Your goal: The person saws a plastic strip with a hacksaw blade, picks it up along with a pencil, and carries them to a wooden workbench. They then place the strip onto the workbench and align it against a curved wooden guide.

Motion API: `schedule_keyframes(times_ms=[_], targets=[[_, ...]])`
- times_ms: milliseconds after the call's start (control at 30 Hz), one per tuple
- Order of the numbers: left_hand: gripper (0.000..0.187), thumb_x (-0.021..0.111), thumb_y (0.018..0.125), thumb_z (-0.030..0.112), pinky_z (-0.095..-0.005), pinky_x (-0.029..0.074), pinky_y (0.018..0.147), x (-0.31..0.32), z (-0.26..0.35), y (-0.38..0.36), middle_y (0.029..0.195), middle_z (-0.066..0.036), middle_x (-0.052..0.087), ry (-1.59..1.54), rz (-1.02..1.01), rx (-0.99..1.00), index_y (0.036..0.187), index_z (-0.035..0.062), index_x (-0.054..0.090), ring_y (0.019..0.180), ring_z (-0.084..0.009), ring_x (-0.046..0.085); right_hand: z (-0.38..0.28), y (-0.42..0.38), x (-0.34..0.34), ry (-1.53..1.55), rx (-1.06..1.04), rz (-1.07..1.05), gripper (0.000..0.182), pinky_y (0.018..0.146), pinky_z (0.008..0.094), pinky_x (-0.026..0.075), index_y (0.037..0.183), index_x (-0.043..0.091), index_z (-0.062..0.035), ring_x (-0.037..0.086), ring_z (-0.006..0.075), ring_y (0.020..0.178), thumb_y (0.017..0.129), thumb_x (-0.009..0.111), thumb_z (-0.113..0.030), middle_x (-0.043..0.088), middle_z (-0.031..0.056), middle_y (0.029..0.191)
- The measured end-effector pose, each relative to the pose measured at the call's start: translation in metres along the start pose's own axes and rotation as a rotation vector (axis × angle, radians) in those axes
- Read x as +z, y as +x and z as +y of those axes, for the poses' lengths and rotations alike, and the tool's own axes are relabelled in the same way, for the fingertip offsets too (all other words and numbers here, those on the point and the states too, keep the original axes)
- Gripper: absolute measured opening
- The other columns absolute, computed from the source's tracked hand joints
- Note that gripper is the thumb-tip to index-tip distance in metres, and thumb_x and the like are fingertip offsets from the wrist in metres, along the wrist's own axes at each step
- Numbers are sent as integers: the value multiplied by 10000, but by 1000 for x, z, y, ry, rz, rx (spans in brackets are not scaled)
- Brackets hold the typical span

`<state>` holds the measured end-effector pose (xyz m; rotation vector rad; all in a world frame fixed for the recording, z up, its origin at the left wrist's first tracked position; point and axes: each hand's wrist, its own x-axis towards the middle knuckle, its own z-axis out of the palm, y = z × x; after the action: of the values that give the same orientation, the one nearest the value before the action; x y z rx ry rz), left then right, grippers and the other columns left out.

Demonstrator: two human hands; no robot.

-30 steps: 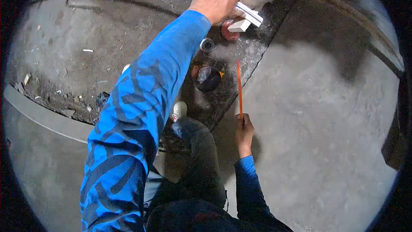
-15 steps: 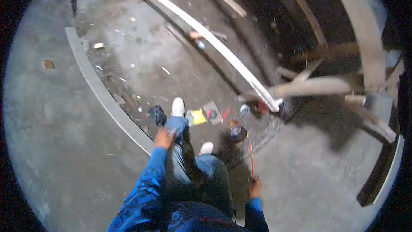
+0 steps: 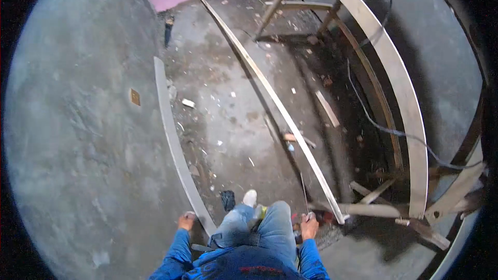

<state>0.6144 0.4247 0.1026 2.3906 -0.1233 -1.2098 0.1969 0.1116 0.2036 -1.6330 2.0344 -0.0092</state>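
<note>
Grey concrete floor (image 3: 78, 150) fills the left side, with bits of rubble and wood scraps strewn over the middle. A long grey strip (image 3: 171, 140) lies on the floor and runs from the far end down to the near edge by the person's knee.

Left hand (image 3: 185, 222) rests down low by the near end of that strip, touching the floor or the strip; I cannot tell which, and I cannot tell if it grips anything. Between the hands are the person's knees in jeans (image 3: 254, 225) and one white shoe (image 3: 250, 198).

Right hand (image 3: 309, 226) is closed around a thin rod (image 3: 303, 192) that points up and away from the person. Just beside it is the near end of a long white batten (image 3: 275, 103), which slants across the floor to the far wall. Some small red things (image 3: 321, 218) lie near that end, too blurred to name.

On the right, wide curved wood ribs (image 3: 399, 98) stand on a frame, and a dark cable (image 3: 378, 124) hangs across them.

To do this well, I think the person should hold the rod firmly, keep the left hand steady on the floor for balance, and watch the loose scraps underfoot.
</note>
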Motion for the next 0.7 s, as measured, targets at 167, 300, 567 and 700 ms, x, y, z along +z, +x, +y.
schedule_keyframes(times_ms=[167, 300, 567, 700], targets=[[393, 597, 884, 397, -403, 502, 870, -8, 97, 3, 966, -168, 717, 26, -103, 253, 1083, 72, 695, 964, -318, 675, -116, 109, 38, 217, -240, -16, 194, 653, 459, 475, 836, 592, -11, 612, 372, 671, 841, 694, -177, 603, 192, 694], [406, 602, 886, 410, -406, 508, 869, -39, 83, 52, 982, -176, 717, 77, -19, 14, 1087, 72, 703, 962, -319, 679, -206, 196, 64, 201, -314, 19, 199, 714, 463, 481, 962, 622, -19, 624, 375, 757, 818, 706, -126, 626, 205, 812], [284, 627, 908, 298, -350, 546, 624, -121, 64, 138, 883, -101, 721, 76, -51, -296, 1050, 69, 717, 740, -214, 692, -355, 410, 195, -9, -313, 86, 605, 983, 462, 448, 1296, 526, 0, 560, 438, 1134, 792, 766, -232, 595, 275, 1212], [312, 618, 927, 278, -367, 549, 650, -142, 97, 112, 988, -116, 697, -269, -130, -595, 1129, 49, 683, 816, -223, 675, -384, 469, 242, -193, -211, -40, 765, 1010, 452, 434, 1328, 481, 35, 543, 419, 1186, 738, 817, -316, 564, 283, 1273]])
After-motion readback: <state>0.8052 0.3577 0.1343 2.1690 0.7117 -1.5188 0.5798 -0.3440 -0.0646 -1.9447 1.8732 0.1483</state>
